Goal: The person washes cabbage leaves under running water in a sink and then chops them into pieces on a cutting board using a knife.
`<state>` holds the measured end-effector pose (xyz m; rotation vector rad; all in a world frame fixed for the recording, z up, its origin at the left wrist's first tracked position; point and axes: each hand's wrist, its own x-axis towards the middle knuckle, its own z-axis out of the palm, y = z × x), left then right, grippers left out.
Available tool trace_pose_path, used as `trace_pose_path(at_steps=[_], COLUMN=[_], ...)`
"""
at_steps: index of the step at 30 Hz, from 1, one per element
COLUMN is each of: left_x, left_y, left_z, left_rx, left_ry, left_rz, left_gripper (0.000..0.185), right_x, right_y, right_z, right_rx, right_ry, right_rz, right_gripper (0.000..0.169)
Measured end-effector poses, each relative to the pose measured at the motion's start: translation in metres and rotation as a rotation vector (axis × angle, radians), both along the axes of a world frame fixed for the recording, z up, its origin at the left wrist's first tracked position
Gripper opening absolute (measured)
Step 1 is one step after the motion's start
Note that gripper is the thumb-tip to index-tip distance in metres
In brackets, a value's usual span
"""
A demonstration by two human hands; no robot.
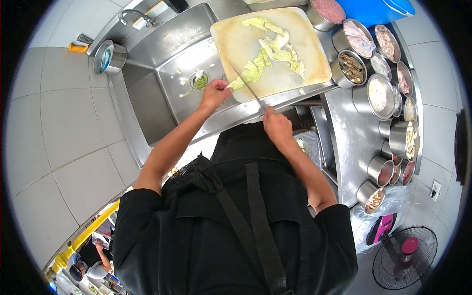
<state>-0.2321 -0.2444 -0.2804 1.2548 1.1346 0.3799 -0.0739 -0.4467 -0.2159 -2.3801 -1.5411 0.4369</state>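
A white plastic cutting board (pixel 273 79) with brownish stains lies across the right part of a stainless steel sink (pixel 147 107). Leafy pieces of pale green cabbage (pixel 278 51) are spread over its middle. My right hand (pixel 277 127) grips a knife by the handle, below the board's front edge. The knife blade (pixel 247 83) reaches up and left across a cabbage leaf (pixel 252 72) near the board's left side. My left hand (pixel 217 95) pinches the lower left end of that leaf at the board's edge.
Green scraps (pixel 201 82) sit in the sink drain. A faucet (pixel 137 16) and a steel pot (pixel 110 57) stand at the sink's left. Several steel containers of food (pixel 381 94) line the right counter (pixel 346 121). A blue bin (pixel 372 11) stands behind; a fan (pixel 405 256) is lower right. Another person (pixel 90 263) appears lower left.
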Motion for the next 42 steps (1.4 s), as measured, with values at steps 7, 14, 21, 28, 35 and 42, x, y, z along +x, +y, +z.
trace_pose_path(at_steps=[7, 14, 21, 28, 35, 42], left_x=[0.003, -0.006, 0.012, 0.028, 0.004, 0.041], left_y=[0.003, 0.018, 0.027, 0.014, 0.027, 0.042], left_z=[-0.004, 0.001, -0.011, 0.004, -0.009, 0.078], left_rx=[-0.073, -0.275, -0.560, -0.675, -0.761, -0.731], left_ry=[0.004, -0.044, -0.216, -0.253, -0.617, -0.729], left_rz=[0.084, 0.203, 0.283, 0.548, 0.664, 0.154], left_gripper=[0.037, 0.037, 0.030, 0.038, 0.038, 0.039], right_x=[-0.011, 0.023, 0.048, -0.024, -0.045, 0.016], right_y=[-0.001, 0.002, 0.019, 0.027, 0.038, 0.028], right_z=[-0.005, 0.026, 0.002, -0.020, -0.010, 0.061], right_rx=[-0.069, 0.088, -0.059, -0.039, 0.065, 0.231], right_ry=[0.043, 0.011, -0.113, -0.082, -0.024, 0.059], right_rz=[0.055, -0.109, -0.094, 0.053, 0.179, -0.170], right_gripper=[0.016, 0.015, 0.012, 0.005, 0.010, 0.019])
